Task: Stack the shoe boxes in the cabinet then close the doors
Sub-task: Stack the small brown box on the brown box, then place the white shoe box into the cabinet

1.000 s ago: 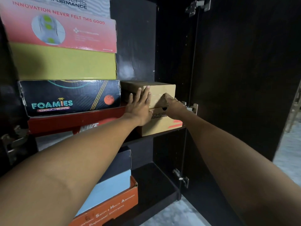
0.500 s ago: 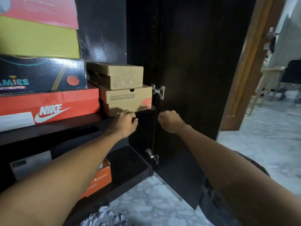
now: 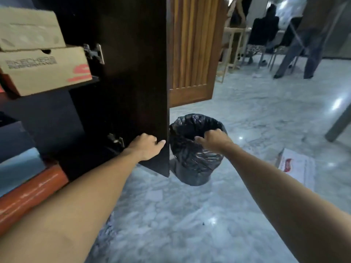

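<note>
Two brown cardboard shoe boxes sit stacked on the cabinet shelf at the upper left: a Skechers box with a plain box on top. The dark right cabinet door stands open. My left hand rests on the door's inner face near its lower free edge, fingers curled at the edge. My right hand hovers just right of the door edge, over a bin, fingers loosely bent and holding nothing. An orange box and a light blue box lie on the bottom shelf.
A bin lined with a black bag stands on the marble floor right behind the door's edge. A white box lies on the floor at right. A wooden room door stands open behind. Chairs and a person's legs are at the far right.
Both hands left the brown boxes and dropped down and to the right, toward the open door's lower edge. My view swung right and down, bringing the bin and floor into sight.
</note>
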